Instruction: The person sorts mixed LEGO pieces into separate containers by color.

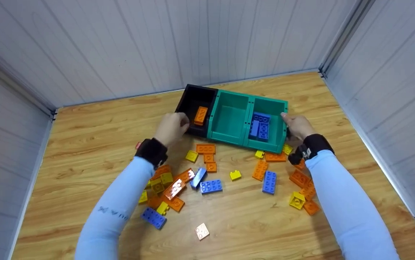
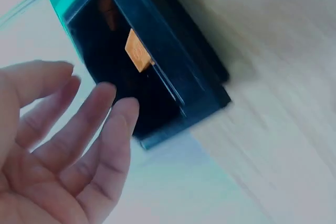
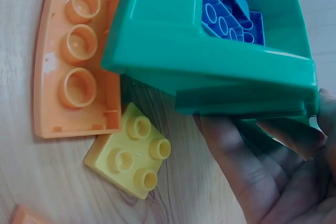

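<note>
My left hand [image 1: 171,127] hovers by the near left corner of the black bin [image 1: 197,91], its fingers loosely bent around nothing. In that bin lies an orange toy brick [image 1: 200,116]; the left wrist view shows it as an orange shape [image 2: 138,51] past my fingertips. My right hand [image 1: 299,127] grips the right end of the green bins [image 1: 225,138], thumb on the rim and fingers under the lip in the right wrist view. Several blue bricks [image 1: 263,131] lie in the right green compartment; the middle one holds nothing.
Loose bricks are strewn in front of the bins: an orange pile [image 1: 174,189] at left, a blue brick [image 1: 211,186] mid-table, a yellow brick [image 1: 297,200] at right. Below the green end, a yellow brick [image 3: 131,150] touches an orange one [image 3: 79,98]. Pale walls [image 1: 149,47] enclose the table.
</note>
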A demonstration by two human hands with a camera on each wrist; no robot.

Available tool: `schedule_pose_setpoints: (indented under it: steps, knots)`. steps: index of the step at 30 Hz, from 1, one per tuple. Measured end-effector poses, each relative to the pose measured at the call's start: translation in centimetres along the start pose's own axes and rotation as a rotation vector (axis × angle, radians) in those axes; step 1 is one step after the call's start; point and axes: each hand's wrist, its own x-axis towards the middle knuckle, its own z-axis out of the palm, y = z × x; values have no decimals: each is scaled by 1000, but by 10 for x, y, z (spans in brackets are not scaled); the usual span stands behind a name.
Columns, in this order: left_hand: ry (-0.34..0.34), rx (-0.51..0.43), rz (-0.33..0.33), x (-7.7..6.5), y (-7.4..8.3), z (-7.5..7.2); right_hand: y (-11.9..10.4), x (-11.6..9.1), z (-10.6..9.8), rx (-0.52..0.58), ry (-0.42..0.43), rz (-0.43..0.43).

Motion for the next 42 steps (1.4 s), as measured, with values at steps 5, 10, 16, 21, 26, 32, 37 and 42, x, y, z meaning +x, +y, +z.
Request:
schedule_pose_setpoints:
  steps: [5, 10, 16, 21, 26, 32, 37, 42]
  knots:
    - [-68, 33, -44, -32, -23, -10, 2, 3, -3, -7, -2, -7]
    - [-166, 32, -176, -58, -48, -15, 1, 4, -4, 7, -11, 19]
    - [-219, 60, -308, -78, -61, -14, 2, 3, -4, 15, -3, 12]
    - [-226, 46, -375, -86, -64, -11, 3, 1, -3, 41, 18, 15]
    - [-205, 20, -372, -86, -64, -8, 3, 0, -2, 60, -1, 28]
    - [-144, -57, -320, -77, -43, -12, 2, -1, -3, 9, -6, 5]
    - [-111, -208, -285, -58, -4, -12, 0, -1, -2, -3, -12, 6]
    - [-74, -268, -160, -23, 45, -1, 1, -1, -4, 13, -20, 27]
